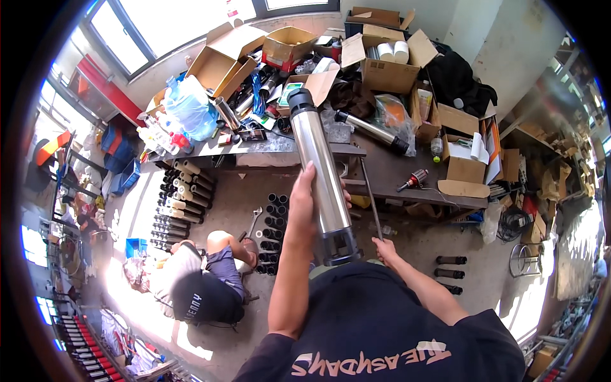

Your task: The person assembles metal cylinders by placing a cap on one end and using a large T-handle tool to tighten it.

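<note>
A long shiny metal cylinder with black end caps point(323, 172) stands upright and slightly tilted before my chest. My left hand point(304, 194) is closed round its middle, fingertips showing at its far side. Its upper end rises over the workbench point(248, 149); its lower black end is a slotted, open-sided piece close to my shirt. To the right, my right hand point(384, 250) is closed round the lower end of a thin metal rod point(372, 204). The rod's upper end meets the bench's front edge. A similar metal cylinder point(372, 132) lies on the bench to the right.
Cardboard boxes point(388, 67), plastic bags point(191, 111) and loose parts crowd the bench. A motor rotor point(412, 180) lies near its front edge. On the floor are rows of black tubes point(273, 229) and a wrench point(254, 219). Another person point(207, 286) sits low at the left.
</note>
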A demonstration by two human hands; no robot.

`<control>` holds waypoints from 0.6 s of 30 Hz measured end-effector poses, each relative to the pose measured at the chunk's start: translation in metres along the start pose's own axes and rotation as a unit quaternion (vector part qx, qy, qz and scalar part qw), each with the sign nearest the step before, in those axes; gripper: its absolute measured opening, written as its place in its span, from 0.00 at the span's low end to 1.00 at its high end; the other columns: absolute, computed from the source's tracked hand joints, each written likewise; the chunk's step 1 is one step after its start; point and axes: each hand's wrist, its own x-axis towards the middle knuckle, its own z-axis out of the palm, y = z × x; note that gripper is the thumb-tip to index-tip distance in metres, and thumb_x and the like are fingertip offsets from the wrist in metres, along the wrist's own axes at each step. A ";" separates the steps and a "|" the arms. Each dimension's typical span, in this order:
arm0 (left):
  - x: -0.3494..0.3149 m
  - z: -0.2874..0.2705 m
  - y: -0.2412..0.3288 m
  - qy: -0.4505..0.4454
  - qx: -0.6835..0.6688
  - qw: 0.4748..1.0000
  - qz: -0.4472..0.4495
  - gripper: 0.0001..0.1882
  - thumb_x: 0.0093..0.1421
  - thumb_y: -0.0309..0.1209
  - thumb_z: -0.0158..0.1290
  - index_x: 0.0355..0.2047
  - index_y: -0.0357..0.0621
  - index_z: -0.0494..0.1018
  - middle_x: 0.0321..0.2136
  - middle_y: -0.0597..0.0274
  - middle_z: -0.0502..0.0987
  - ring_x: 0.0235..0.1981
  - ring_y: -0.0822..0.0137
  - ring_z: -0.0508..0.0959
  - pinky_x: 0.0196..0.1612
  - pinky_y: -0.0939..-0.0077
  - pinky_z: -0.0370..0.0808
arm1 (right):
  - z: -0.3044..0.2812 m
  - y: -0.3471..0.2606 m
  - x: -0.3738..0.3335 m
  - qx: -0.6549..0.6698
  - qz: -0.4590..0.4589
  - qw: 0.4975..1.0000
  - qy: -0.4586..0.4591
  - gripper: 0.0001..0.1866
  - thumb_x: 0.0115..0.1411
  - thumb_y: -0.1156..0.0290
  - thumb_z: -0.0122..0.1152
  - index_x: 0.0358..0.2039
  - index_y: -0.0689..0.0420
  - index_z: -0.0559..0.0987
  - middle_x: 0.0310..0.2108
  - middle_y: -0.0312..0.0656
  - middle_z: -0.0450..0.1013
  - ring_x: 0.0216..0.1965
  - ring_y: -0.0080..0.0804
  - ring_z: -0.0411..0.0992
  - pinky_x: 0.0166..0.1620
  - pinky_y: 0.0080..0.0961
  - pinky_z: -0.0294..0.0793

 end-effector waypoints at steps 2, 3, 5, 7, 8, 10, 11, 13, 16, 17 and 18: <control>-0.017 0.021 0.007 0.021 0.098 0.987 0.125 0.30 0.72 0.53 0.37 0.61 0.42 0.63 0.48 0.48 0.76 0.42 0.54 0.82 0.41 0.55 0.83 | -0.003 -0.001 0.001 -0.007 0.010 1.000 -0.001 0.16 0.62 0.56 0.64 0.28 0.52 0.72 0.16 0.30 0.60 0.13 0.20 0.57 0.15 0.22 0.52; -0.023 0.013 0.001 -0.015 -0.010 0.984 0.175 0.30 0.73 0.50 0.35 0.67 0.46 0.56 0.57 0.47 0.70 0.53 0.53 0.78 0.49 0.50 0.80 | -0.006 -0.006 -0.001 -0.022 0.015 1.000 -0.008 0.15 0.62 0.55 0.64 0.30 0.53 0.73 0.17 0.30 0.62 0.14 0.19 0.58 0.15 0.20 0.52; -0.002 -0.024 -0.020 -0.108 -0.239 0.963 0.061 0.33 0.71 0.53 0.41 0.67 0.45 0.56 0.55 0.44 0.70 0.47 0.51 0.77 0.51 0.48 0.78 | -0.011 -0.008 -0.002 -0.024 0.003 1.000 -0.008 0.15 0.62 0.55 0.64 0.31 0.52 0.73 0.18 0.30 0.61 0.14 0.19 0.57 0.15 0.20 0.52; 0.028 -0.032 -0.033 -0.205 -0.435 0.877 -0.016 0.35 0.68 0.56 0.47 0.60 0.39 0.61 0.51 0.42 0.71 0.39 0.52 0.75 0.47 0.52 0.79 | -0.016 -0.007 0.004 -0.012 0.014 1.000 -0.014 0.14 0.62 0.56 0.64 0.32 0.51 0.73 0.19 0.30 0.61 0.14 0.19 0.56 0.16 0.21 0.53; 0.031 -0.043 -0.034 -0.154 -0.354 0.922 -0.015 0.33 0.68 0.55 0.48 0.56 0.37 0.63 0.45 0.44 0.74 0.38 0.52 0.77 0.42 0.54 0.82 | -0.013 -0.006 0.006 -0.014 0.008 1.000 -0.010 0.14 0.62 0.56 0.64 0.30 0.51 0.72 0.18 0.30 0.61 0.13 0.20 0.56 0.15 0.22 0.52; 0.029 -0.049 -0.028 0.010 -0.173 0.984 -0.045 0.33 0.68 0.56 0.48 0.56 0.38 0.63 0.36 0.48 0.76 0.32 0.53 0.80 0.34 0.56 0.83 | -0.016 -0.002 0.005 -0.019 -0.003 1.000 0.010 0.15 0.62 0.57 0.64 0.25 0.51 0.71 0.15 0.29 0.60 0.12 0.21 0.56 0.14 0.23 0.51; 0.026 -0.049 -0.028 0.069 -0.053 0.996 -0.030 0.31 0.68 0.57 0.47 0.56 0.42 0.63 0.29 0.51 0.77 0.26 0.53 0.81 0.28 0.56 0.83 | -0.022 -0.006 0.007 -0.025 -0.008 1.000 0.012 0.16 0.62 0.57 0.64 0.25 0.51 0.71 0.15 0.30 0.60 0.12 0.21 0.56 0.14 0.23 0.52; 0.017 -0.033 -0.019 0.118 0.086 0.989 -0.004 0.26 0.71 0.54 0.42 0.58 0.49 0.63 0.30 0.50 0.77 0.23 0.55 0.81 0.24 0.58 0.82 | -0.022 -0.003 0.008 -0.027 -0.011 1.000 0.011 0.16 0.62 0.57 0.64 0.25 0.52 0.71 0.15 0.30 0.60 0.12 0.21 0.57 0.14 0.24 0.52; 0.024 -0.051 -0.023 0.167 0.200 0.965 0.020 0.26 0.73 0.52 0.39 0.62 0.50 0.60 0.32 0.51 0.76 0.23 0.55 0.81 0.23 0.60 0.82 | -0.017 0.001 0.010 -0.041 -0.002 0.999 0.000 0.13 0.62 0.58 0.64 0.30 0.52 0.72 0.18 0.30 0.61 0.13 0.19 0.56 0.15 0.21 0.51; 0.025 -0.060 -0.028 0.174 0.212 0.961 0.024 0.27 0.73 0.52 0.38 0.63 0.50 0.59 0.32 0.51 0.76 0.23 0.55 0.81 0.23 0.60 0.82 | -0.013 0.001 0.009 -0.040 0.002 0.999 -0.003 0.13 0.62 0.58 0.64 0.30 0.52 0.71 0.18 0.30 0.61 0.13 0.19 0.56 0.15 0.21 0.51; 0.028 -0.056 -0.026 0.175 0.224 0.958 0.029 0.27 0.73 0.52 0.37 0.65 0.50 0.58 0.33 0.51 0.76 0.23 0.55 0.81 0.23 0.60 0.82 | -0.013 -0.001 0.011 -0.036 0.000 0.999 -0.001 0.14 0.62 0.58 0.64 0.29 0.52 0.71 0.18 0.30 0.61 0.13 0.19 0.56 0.15 0.21 0.51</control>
